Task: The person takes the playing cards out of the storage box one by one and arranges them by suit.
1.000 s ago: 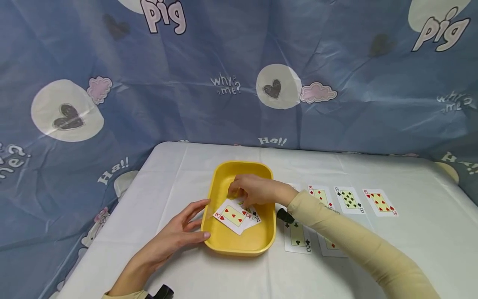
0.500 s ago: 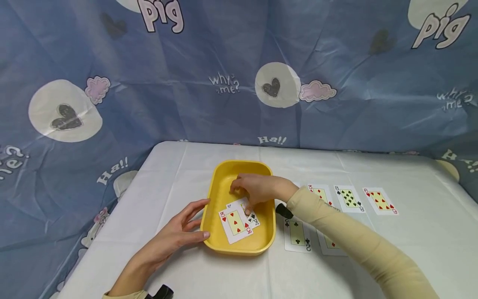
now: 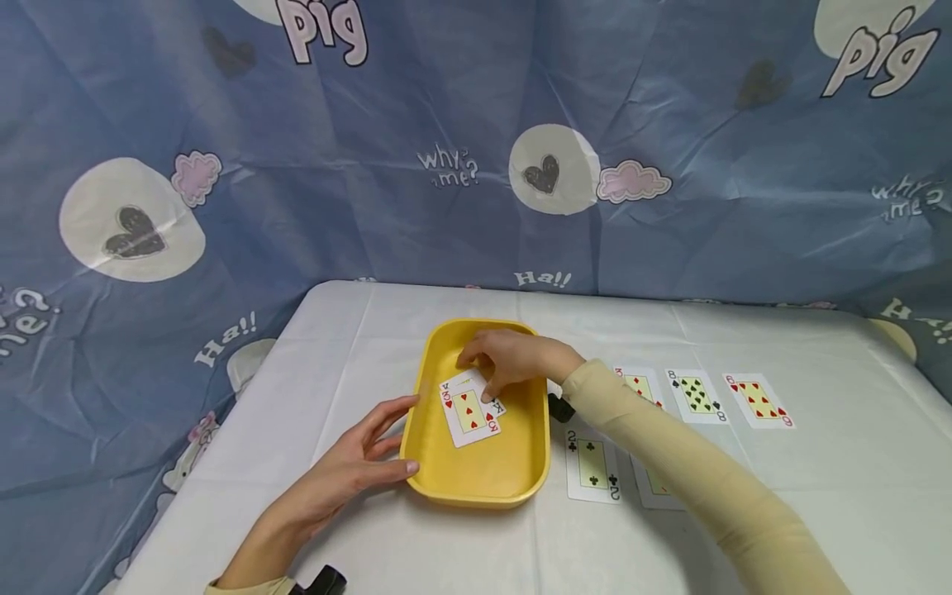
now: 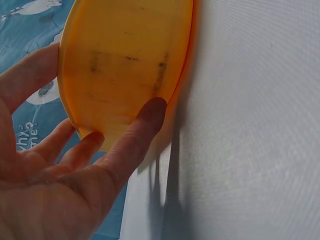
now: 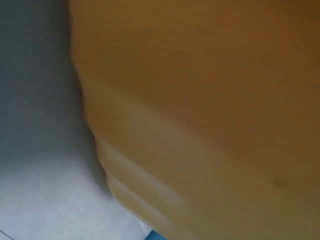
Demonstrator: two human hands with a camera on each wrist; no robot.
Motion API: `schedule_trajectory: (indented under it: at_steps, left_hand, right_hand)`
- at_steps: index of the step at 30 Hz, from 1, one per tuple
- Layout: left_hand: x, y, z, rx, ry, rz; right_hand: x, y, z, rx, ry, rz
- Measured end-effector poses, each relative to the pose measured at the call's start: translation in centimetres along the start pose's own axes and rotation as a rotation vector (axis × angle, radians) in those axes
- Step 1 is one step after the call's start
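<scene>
Inside the yellow tray [image 3: 476,487], a three of hearts [image 3: 467,413] lies face up, overlapping a king card [image 3: 464,382]. My right hand [image 3: 513,359] reaches in over the far right side, thumb down on the king's face and curled fingers at the cards' far edge. Only the tray's blurred outer wall [image 5: 200,125] fills the right wrist view; the hand is out of sight there. My left hand [image 3: 349,467] rests against the tray's left side, fingers spread and thumb at the near left corner. In the left wrist view its fairly straight thumb [image 4: 142,127] touches the outer wall.
Right of the tray on the white table [image 3: 840,496] lie a two of clubs [image 3: 591,467], a three of diamonds [image 3: 637,385], an eight of spades [image 3: 697,397] and a six of hearts [image 3: 759,402]. The right sleeve [image 3: 692,463] partly covers another card [image 3: 650,487]. A blue printed cloth [image 3: 446,231] hangs behind.
The three of hearts has turned more upright and lined up closer over the king. Both cards have shifted away from me with the right hand. The left hand has stayed put.
</scene>
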State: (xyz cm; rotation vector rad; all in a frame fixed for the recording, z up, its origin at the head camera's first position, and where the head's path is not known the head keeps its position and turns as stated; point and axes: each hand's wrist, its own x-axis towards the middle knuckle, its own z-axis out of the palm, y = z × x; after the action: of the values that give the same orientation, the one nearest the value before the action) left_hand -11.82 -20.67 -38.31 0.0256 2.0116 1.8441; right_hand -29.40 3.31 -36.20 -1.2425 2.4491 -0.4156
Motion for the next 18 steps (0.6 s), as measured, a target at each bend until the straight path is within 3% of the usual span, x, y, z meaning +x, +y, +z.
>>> schedule_trajectory:
  at_steps: [11, 18]
  left_hand:
    - [-0.05, -0.11, -0.06, 0.010, 0.002, 0.005]
    - [-0.03, -0.06, -0.07, 0.015, -0.001, 0.010]
  right_hand:
    - [0.89, -0.23, 0.96, 0.001, 0.000, 0.018]
    - [0.77, 0.51, 0.47, 0.182, 0.003, -0.067]
